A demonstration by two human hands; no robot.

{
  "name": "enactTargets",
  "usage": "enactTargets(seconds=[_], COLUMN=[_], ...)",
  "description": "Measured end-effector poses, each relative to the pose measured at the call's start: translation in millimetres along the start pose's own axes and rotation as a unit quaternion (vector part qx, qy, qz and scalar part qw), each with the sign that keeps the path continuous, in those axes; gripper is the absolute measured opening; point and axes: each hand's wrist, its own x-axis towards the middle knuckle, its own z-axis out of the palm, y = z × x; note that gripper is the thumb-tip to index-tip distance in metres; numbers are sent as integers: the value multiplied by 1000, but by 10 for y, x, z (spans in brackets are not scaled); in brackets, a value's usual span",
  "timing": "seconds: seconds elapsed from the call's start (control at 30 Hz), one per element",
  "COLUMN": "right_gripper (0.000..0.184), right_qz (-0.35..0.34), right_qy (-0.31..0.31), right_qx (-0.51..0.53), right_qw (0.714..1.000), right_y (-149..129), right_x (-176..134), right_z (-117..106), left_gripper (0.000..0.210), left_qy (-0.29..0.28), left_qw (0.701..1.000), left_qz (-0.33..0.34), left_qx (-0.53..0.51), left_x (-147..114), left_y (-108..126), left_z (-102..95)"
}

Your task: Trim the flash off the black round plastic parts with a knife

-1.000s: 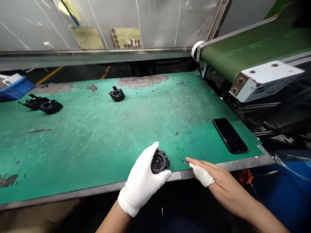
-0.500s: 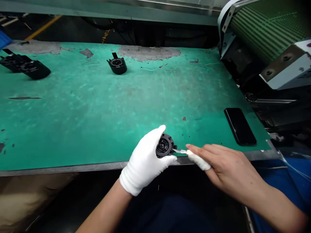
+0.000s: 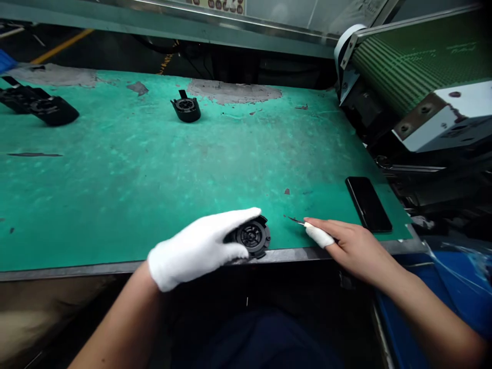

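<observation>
My left hand (image 3: 203,243), in a white glove, grips a round black plastic part (image 3: 251,237) at the front edge of the green table. The part's ringed face with its spoked centre is turned up towards me. To the right of it, my right hand (image 3: 346,241) is closed on a small knife (image 3: 298,221) with a thin blade. A white cover wraps the thumb of that hand. The blade points left and stands apart from the black part. Most of the knife's handle is hidden in the fingers.
A similar black part (image 3: 187,107) stands at the back of the green table (image 3: 230,159), and several more black parts (image 3: 54,108) are at the left. A black phone (image 3: 369,204) lies at the right. Beyond it is a green conveyor belt (image 3: 418,61).
The blade has come away from the black part, and my right hand has shifted slightly right. My left hand has moved left and turned the part. My view has tilted up a little.
</observation>
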Motion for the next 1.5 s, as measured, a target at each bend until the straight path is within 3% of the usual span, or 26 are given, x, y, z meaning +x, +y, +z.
enactTargets(seconds=[0.1, 0.17, 0.3, 0.4, 0.5, 0.63, 0.73, 0.8, 0.9, 1.0, 1.07, 1.13, 1.23, 1.3, 1.4, 1.5], right_gripper=[47, 48, 47, 39, 38, 41, 47, 46, 44, 44, 45, 44, 43, 42, 40, 37], right_qz=[-6, -16, -74, -102, -116, -126, -26, 55, 49, -27, -50, -56, -64, -74, -99, -127], right_qy=[5, 20, 16, -1, -4, 0, 36, 59, 58, 12, -22, -40, -46, -49, -52, -51], right_qx=[24, 38, 79, 92, 64, -48, -179, -214, -143, -42, -8, 14, 42, 59, 79, 68], right_qw=[1000, 999, 994, 991, 991, 991, 983, 974, 987, 999, 998, 998, 996, 994, 991, 988], right_y=[-59, -96, -257, -418, -544, -492, -199, 28, 183, 72, -43, -118, -160, -193, -310, -490], right_x=[15, 34, 73, 123, 204, 394, 567, 634, 604, 476, 397, 348, 324, 335, 396, 513], right_z=[73, 83, 9, -86, -147, -172, -216, -260, -271, -169, -81, -18, 0, -28, -95, -153], left_gripper=[49, 60, 108, 108, 99, 90, 88, 88, 92, 98, 88, 73, 62, 74, 106, 106], left_qy=[98, 151, 155, 180, 211, 215, 207, 202, 179, 86, 40, 76, 194, 228, 224, 249], left_qw=[995, 987, 983, 977, 971, 973, 976, 977, 980, 991, 993, 987, 961, 952, 959, 956], left_qz=[-24, -58, -88, -93, -94, -74, -63, -67, -73, -71, -71, -86, -118, -120, -126, -136], left_qx=[5, -8, -52, -72, -63, -31, -19, -21, -40, -71, -90, -112, -157, -165, -121, -78], left_x=[-133, -224, -295, -241, -179, -164, -176, -181, -186, -213, -255, -310, -385, -399, -350, -270], left_y=[-86, -76, 55, 142, 152, 110, 107, 123, 136, 64, -40, -152, -226, -185, -58, 16], left_z=[-157, -113, 257, 533, 647, 633, 621, 622, 567, 373, 200, 52, -23, 42, 240, 421])
